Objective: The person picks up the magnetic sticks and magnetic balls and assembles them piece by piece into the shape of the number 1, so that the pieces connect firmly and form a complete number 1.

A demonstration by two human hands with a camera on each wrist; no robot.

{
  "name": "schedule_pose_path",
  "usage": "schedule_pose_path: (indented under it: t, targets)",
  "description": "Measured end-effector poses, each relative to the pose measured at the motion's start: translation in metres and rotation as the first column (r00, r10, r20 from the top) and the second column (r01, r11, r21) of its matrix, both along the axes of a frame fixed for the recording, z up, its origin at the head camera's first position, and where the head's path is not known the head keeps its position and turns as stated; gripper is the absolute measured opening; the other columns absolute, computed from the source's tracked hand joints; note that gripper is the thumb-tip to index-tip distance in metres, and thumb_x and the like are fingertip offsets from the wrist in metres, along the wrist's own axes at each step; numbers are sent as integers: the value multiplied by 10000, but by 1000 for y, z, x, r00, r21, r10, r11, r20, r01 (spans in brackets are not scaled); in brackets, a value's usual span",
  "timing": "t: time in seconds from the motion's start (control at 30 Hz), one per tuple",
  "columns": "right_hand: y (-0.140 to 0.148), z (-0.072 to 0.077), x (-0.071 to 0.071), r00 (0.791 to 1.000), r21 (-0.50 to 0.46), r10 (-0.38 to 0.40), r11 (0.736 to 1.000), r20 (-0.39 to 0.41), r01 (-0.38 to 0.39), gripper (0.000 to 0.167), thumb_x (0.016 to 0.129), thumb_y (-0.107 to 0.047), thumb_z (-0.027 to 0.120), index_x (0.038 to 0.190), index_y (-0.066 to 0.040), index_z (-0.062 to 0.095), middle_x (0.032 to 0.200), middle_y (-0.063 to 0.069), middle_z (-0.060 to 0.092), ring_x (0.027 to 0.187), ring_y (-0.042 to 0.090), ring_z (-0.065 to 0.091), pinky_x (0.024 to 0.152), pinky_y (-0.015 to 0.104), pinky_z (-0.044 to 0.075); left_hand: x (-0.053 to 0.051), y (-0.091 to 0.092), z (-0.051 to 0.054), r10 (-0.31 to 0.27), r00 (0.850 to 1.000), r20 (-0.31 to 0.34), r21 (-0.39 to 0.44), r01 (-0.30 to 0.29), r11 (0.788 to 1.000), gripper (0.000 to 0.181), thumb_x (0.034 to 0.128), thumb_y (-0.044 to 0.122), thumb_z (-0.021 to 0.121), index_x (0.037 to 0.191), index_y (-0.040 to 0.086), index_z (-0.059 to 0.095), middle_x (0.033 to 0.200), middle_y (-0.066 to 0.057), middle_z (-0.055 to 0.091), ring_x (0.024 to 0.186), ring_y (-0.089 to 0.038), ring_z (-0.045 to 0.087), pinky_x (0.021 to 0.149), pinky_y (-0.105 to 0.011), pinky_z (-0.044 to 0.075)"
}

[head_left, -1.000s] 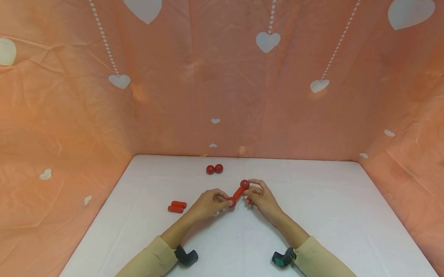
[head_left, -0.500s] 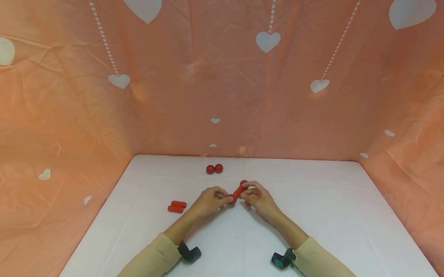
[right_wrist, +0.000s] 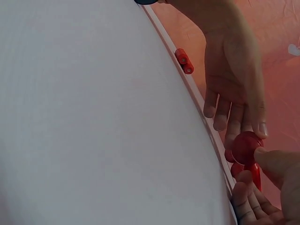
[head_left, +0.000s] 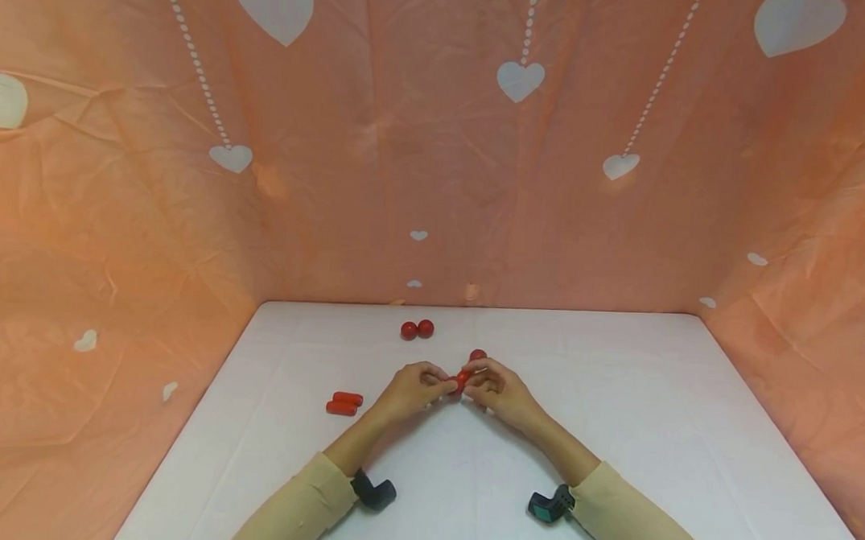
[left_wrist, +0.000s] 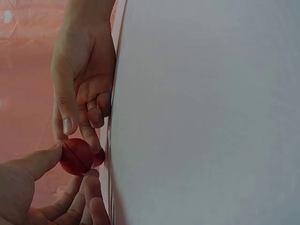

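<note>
A red rod (head_left: 464, 377) joins two red balls, the nearer (head_left: 455, 387) and the farther (head_left: 478, 355). The left hand (head_left: 411, 391) pinches the nearer ball between thumb and fingers; the left wrist view shows this ball (left_wrist: 76, 156) with a dark line across it. The right hand (head_left: 505, 396) has thumb and fingers curled round the rod beside that ball, partly hiding the rod. In the right wrist view the right thumb touches the ball (right_wrist: 246, 147), and the rod (right_wrist: 255, 176) extends below it.
Two loose red balls (head_left: 418, 329) sit side by side farther back on the white table (head_left: 615, 407). Two red rods (head_left: 344, 403) lie beside the left forearm. Orange cloth (head_left: 436, 181) with pale hearts stands behind the table and at both sides.
The right hand has slid from near the farther ball along the rod toward the left hand. The left hand, with its ball, has shifted slightly right and away from the camera.
</note>
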State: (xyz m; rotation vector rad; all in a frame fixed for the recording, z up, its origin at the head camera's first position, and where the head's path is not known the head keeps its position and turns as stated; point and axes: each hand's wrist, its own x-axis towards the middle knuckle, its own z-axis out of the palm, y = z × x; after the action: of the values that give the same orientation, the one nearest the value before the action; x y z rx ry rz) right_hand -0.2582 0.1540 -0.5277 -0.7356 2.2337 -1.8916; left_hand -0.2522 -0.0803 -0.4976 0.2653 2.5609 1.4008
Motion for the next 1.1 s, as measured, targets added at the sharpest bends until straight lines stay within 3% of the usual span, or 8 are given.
schedule_pose_path:
  t: [0.27, 0.63, 1.1]
  targets:
    - [1, -1, 0, 1000, 46, 11, 999, 0, -11, 359, 1009, -27, 727, 1354, 5, 636, 1078, 201, 694, 769, 120, 630, 658, 230, 535, -1, 3, -1, -11, 1000, -20, 5, 11, 1000, 388, 1000, 406, 776, 1185, 68, 732, 1002, -33, 765, 858, -176, 664, 755, -319, 589]
    - [1, -1, -1, 1000, 72, 14, 997, -4, -13, 383, 1015, -51, 732, 1383, -5, 636, 1102, 201, 695, 785, 133, 642, 654, 233, 540, 0, 7, 0, 2, 1000, -26, 14, -2, 1000, 373, 1010, 396, 765, 1186, 69, 732, 1032, -48, 766, 884, -186, 676, 776, -327, 601]
    - [2, 0, 0, 1000, 94, 6, 996, 10, -6, 404, 1038, -35, 691, 1433, -9, 610, 1106, 194, 722, 800, 148, 665, 671, 234, 548, 1, 5, 3, -27, 998, -51, 45, 29, 999, 277, 1035, 310, 739, 1194, 83, 746, 1072, -48, 773, 904, -176, 688, 747, -305, 595]
